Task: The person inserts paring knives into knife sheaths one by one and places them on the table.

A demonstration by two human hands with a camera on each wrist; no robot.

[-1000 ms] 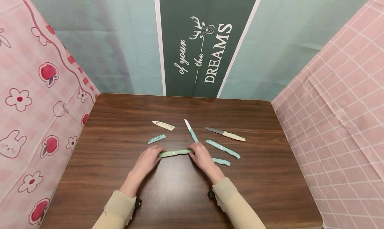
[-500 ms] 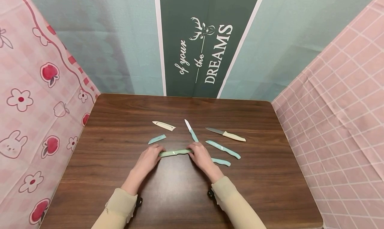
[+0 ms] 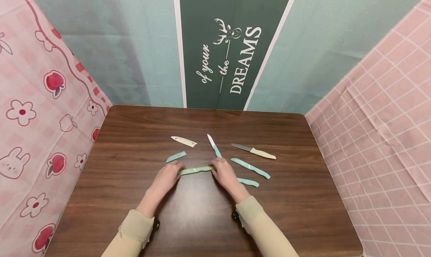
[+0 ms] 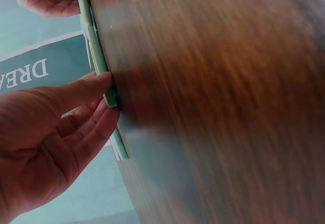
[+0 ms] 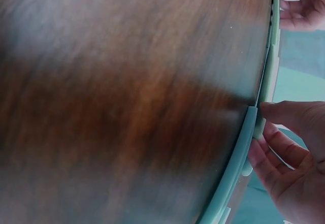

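A green knife (image 3: 196,170) in its matching sheath lies crosswise low over the table, between both hands. My left hand (image 3: 168,174) pinches the sheath end between thumb and fingers, as the left wrist view also shows. At the handle end, my right hand (image 3: 223,173) pinches the knife, its thumb (image 5: 277,111) on the near side. A turquoise knife handle (image 3: 248,182) sticks out from beside the right hand, the rest of it hidden. Just beyond that hand is a blue-handled knife (image 3: 216,150) with a bare white blade.
A blue sheath (image 3: 176,156) and a cream sheath (image 3: 183,141) lie beyond the left hand. To the right are a cream-handled knife (image 3: 262,153) with a bare grey blade and a sheathed turquoise knife (image 3: 250,168). Fabric walls surround the back and sides of the wooden table (image 3: 296,212).
The green knife and the right hand have shifted very slightly toward the back of the table. Both hands keep their hold, and the other knives and sheaths stay in place.
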